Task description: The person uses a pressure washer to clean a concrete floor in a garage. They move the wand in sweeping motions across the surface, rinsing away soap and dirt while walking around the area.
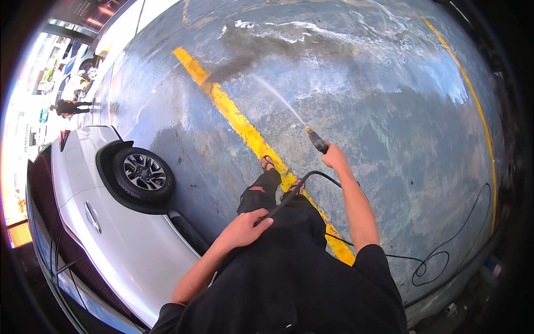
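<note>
My right hand [336, 158] is wrapped round the grip of a dark spray gun [318, 141] with a brass-coloured tip, held out in front of me. A thin white jet of water [281, 98] leaves the tip toward the far left and meets the floor near a yellow line. From the gun's side a black hose [305, 179] arches back to my left hand [249, 227], which is closed on it at my waist. Part of the hose is hidden behind my hand and black shirt.
A silver car [119, 228] with a dark wheel [144, 173] stands close on my left. The wet grey floor [384, 139] bears a yellow line [239, 119] passing by my feet. Loops of thin black hose [431, 264] lie at the right. A person [69, 107] stands far left.
</note>
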